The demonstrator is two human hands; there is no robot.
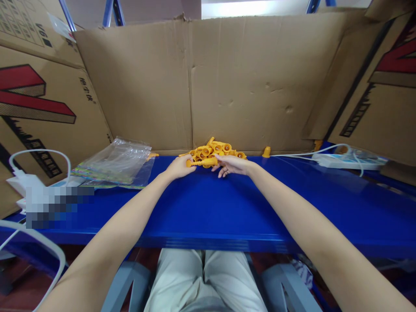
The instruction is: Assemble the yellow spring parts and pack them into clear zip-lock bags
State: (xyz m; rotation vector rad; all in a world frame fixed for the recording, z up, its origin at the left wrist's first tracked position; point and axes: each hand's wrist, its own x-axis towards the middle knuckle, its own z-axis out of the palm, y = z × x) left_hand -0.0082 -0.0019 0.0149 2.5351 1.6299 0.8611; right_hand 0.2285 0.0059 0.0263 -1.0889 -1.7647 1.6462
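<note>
A yellow plastic piece [204,162] with a ridged stem and a wider right end lies level between my hands, in front of a pile of similar yellow pieces [217,149]. My left hand [180,167] is closed around its narrow left end, with the knob sticking out by the fingers. At the wide right end, my right hand [231,164] grips with thumb and forefinger while its other fingers hang loosely below. Many pieces in the pile show round hollow cup ends facing me. The hands hide part of the pile.
Clear plastic bags [120,162] lie at the left, beside a white charger [29,186] with a cable. A yellow cap-like piece [266,151] stands right of the pile. Farther right is a white power strip [347,161]. Cardboard [247,82] walls the back of the blue table [214,208].
</note>
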